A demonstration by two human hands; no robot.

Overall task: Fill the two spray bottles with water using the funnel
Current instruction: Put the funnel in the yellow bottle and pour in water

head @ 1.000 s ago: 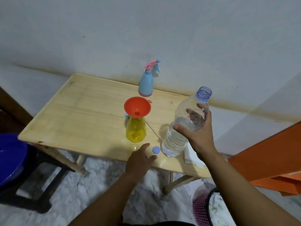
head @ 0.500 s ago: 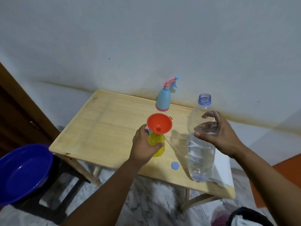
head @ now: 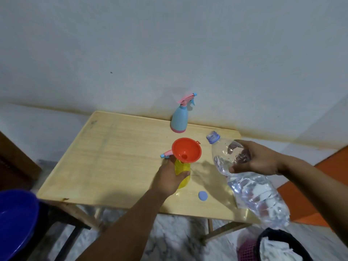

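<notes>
Since a second ago, I have lifted the water bottle (head: 243, 174) off the worktop (head: 120, 147) and tipped its open mouth toward the orange funnel (head: 186, 150). To pour well, I judge the mouth should come over the funnel's middle and tilt slowly, so nothing splashes. My left hand (head: 170, 178) wraps around the yellow spray bottle (head: 182, 171), steadying it. My right hand (head: 258, 160) grips the water bottle's upper body. The blue spray bottle (head: 179, 117) stands behind, capped.
</notes>
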